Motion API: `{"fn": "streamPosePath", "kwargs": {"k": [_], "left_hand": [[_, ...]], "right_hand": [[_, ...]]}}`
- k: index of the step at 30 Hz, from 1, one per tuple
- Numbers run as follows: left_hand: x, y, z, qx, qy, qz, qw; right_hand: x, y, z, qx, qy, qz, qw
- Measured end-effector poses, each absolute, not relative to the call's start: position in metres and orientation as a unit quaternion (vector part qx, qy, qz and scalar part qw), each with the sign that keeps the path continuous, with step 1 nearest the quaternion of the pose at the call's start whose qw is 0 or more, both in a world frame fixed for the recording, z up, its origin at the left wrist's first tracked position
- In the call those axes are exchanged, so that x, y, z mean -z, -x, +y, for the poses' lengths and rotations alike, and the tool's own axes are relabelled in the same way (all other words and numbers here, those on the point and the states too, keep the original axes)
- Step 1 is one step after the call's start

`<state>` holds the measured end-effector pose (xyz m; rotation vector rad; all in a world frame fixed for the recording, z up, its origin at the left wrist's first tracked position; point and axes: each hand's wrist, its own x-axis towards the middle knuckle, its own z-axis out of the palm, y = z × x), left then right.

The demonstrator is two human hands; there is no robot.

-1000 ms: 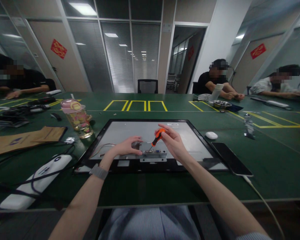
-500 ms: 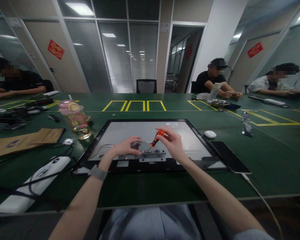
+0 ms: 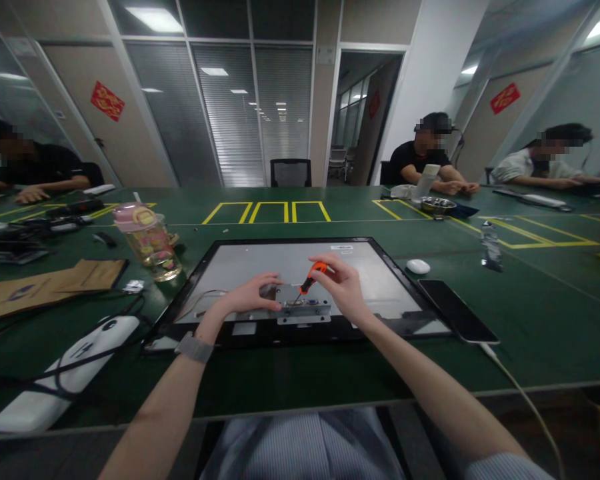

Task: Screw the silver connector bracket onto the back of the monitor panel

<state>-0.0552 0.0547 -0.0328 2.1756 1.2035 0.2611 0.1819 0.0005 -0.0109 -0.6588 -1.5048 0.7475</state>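
Note:
A flat display panel (image 3: pixel 240 267) with a grey back and black frame lies on the green table in front of me. On its near part stands a metal bracket (image 3: pixel 305 312) with connectors along it. My left hand (image 3: pixel 250 293) steadies the bracket's left end, thumb in front and fingers behind. In my right hand (image 3: pixel 344 283), thumb and fingers pinch the top of an orange and black screwdriver (image 3: pixel 312 277). The screwdriver leans, its tip down at the connectors; exactly what the tip touches is too small to see.
To the left are a pink-lidded cup (image 3: pixel 150 243), a brown paper bag (image 3: pixel 45 290) and a white power bank (image 3: pixel 70 373) with black cables. On the right lie a phone (image 3: pixel 457 310) with its cable and a white earbud case (image 3: pixel 418 267). Several people sit across the table.
The whole view has shifted slightly. Both hands keep their places at the bracket, and the screwdriver tilts about the same. At the far left, another person's hand now lies on the table.

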Motion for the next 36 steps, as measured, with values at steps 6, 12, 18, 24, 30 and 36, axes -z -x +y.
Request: {"fn": "streamPosePath", "kwargs": {"k": [6, 12, 18, 24, 30, 36], "left_hand": [[0.033, 0.055, 0.054, -0.1, -0.828, 0.457, 0.309], [0.032, 0.055, 0.053, -0.102, -0.825, 0.461, 0.311], [0.033, 0.055, 0.054, -0.099, -0.826, 0.462, 0.307], [0.033, 0.055, 0.054, -0.096, -0.824, 0.464, 0.311], [0.036, 0.056, 0.056, -0.109, -0.831, 0.449, 0.31], [0.037, 0.056, 0.055, -0.11, -0.827, 0.455, 0.311]], "right_hand": [[0.005, -0.182, -0.004, -0.345, 0.262, -0.673, 0.6], [0.007, -0.185, -0.003, -0.393, 0.218, -0.684, 0.574], [0.011, -0.183, 0.0, -0.437, 0.19, -0.683, 0.554], [0.011, -0.181, -0.002, -0.294, 0.291, -0.687, 0.597], [0.011, -0.18, -0.008, -0.2, 0.282, -0.746, 0.568], [0.017, -0.176, -0.007, -0.298, 0.25, -0.717, 0.578]]}}
